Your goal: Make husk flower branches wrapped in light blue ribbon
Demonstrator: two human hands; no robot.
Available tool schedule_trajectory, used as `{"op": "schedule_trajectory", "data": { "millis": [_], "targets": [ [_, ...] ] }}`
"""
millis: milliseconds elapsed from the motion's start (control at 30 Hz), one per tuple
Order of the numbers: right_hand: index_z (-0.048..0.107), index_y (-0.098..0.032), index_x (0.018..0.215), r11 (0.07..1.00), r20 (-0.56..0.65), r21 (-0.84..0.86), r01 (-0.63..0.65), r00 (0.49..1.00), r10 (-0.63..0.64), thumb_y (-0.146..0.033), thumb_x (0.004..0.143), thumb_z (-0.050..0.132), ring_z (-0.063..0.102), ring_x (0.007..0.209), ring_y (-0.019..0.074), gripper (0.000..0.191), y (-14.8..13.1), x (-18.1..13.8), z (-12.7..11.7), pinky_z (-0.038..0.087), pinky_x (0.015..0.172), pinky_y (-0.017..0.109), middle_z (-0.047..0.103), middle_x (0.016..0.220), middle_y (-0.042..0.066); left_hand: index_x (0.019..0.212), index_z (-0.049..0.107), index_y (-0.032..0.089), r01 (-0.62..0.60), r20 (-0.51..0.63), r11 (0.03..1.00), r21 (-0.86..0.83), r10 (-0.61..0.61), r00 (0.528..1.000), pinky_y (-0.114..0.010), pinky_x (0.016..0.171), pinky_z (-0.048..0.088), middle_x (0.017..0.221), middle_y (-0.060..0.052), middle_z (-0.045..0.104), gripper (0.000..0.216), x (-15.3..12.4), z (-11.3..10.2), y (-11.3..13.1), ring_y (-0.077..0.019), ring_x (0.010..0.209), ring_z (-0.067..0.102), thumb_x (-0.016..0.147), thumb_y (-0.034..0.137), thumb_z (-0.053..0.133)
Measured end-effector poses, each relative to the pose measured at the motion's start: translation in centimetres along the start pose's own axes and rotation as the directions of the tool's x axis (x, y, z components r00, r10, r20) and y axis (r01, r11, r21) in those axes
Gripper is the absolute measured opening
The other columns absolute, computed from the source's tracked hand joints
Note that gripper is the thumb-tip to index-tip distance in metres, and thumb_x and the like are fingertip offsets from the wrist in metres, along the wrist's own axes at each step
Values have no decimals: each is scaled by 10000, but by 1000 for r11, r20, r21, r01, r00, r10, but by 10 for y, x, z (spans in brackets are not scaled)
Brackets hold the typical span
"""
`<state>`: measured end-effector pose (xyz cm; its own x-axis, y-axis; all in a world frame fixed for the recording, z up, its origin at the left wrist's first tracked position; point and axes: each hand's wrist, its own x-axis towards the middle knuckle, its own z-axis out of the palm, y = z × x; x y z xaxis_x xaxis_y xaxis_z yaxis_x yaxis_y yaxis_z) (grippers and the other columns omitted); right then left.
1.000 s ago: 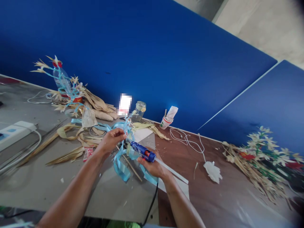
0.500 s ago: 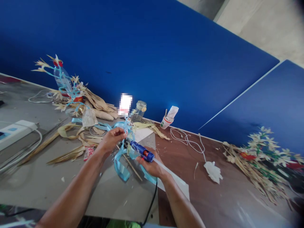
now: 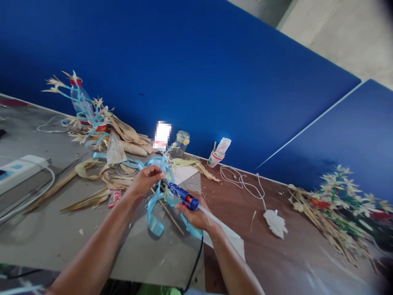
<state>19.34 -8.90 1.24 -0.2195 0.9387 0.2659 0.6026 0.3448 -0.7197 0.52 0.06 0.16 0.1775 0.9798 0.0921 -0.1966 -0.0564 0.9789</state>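
Pinching a light-blue ribbon [image 3: 154, 221] near its knot, left hand [image 3: 143, 181] has its fingers [image 3: 157, 173] clenched on it, just above the desk [image 3: 46, 241]. Right hand [image 3: 198, 216] fingers [image 3: 183, 208] are wrapped round a blue glue gun [image 3: 183, 196], grasping it. The nozzle points at the left fingertips, at or nearly on the ribbon; can't tell which. Ribbon loops hang below both sets of fingers, down to the desk. A clear glue stick [image 3: 216, 221] juts from the gun's back, past the right wrist. A black cord [image 3: 195, 262] drops from under that hand toward the near desk edge.

Just beyond the left fingers lie dry husks [image 3: 92, 196] and more ribbon. Farther out, along the blue panel [image 3: 199, 73], stand a jar [image 3: 181, 142], a cup [image 3: 214, 157] and a bottle [image 3: 80, 102] with husk flowers. Well left of the left fingers is a power strip [image 3: 18, 170]. Right of the right fingers come a white cable [image 3: 242, 180], a white flower [image 3: 275, 222], then a flower bunch [image 3: 337, 205] well apart.
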Motion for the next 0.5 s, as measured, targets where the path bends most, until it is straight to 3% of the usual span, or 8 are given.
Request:
{"op": "schedule_trajectory", "data": {
  "millis": [133,300,500],
  "targets": [
    [465,-189,615,999,-39,-44,15,999,-17,-393,784,567,435,588,121,284,1,0,1,366,596,255,462,611,-17,638,572,153,20,9,1000,20,-20,1000,-226,565,329,564,44,495,203,-1,1,2,-89,554,415,598,303,703],
    [417,-186,602,993,6,-107,40,999,-40,-417,796,545,429,564,112,328,3,2,3,352,615,254,442,589,-29,655,563,150,14,6,999,30,-14,1000,-226,578,329,576,48,495,205,0,1,-1,-88,564,418,608,306,689],
    [431,-188,609,995,-32,-91,46,998,-49,-423,802,526,440,575,112,319,1,2,1,364,602,244,465,606,-19,668,566,150,18,17,999,35,-19,1000,-230,584,322,584,47,494,198,0,0,1,-88,568,413,617,303,681]
  ]
}}
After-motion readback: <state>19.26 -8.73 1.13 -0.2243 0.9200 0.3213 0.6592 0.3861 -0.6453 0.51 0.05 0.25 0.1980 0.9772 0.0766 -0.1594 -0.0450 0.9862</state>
